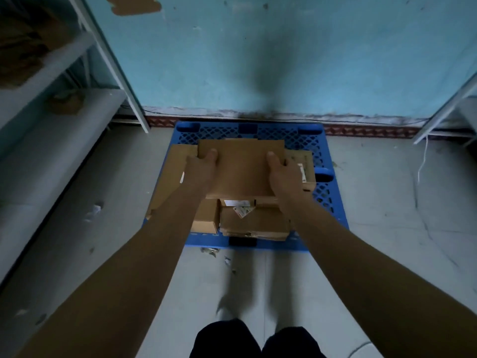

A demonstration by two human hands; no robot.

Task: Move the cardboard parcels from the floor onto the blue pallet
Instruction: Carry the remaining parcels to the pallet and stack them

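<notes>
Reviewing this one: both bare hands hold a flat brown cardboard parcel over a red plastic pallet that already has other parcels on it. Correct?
Not quite: the head view shows a blue plastic lattice pallet, not red. The left hand and right hand do hold the flat brown cardboard parcel above other parcels.

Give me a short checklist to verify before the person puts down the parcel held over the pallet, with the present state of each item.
1. Grip: left hand and right hand hold opposite sides of the held parcel, thumbs on top. Ok.
2. Position: the parcel is over the pallet, above the parcels already stacked. Ok.
3. Support below: the front parcel and small parcel lie under it, but whether their tops are level: cannot tell.
4. Parcel touching the stack already: cannot tell.
5. Free deck space: bare lattice shows at the back and right. Ok.
6. Left parcel seems to overhang the pallet edge. Not ok.
</notes>
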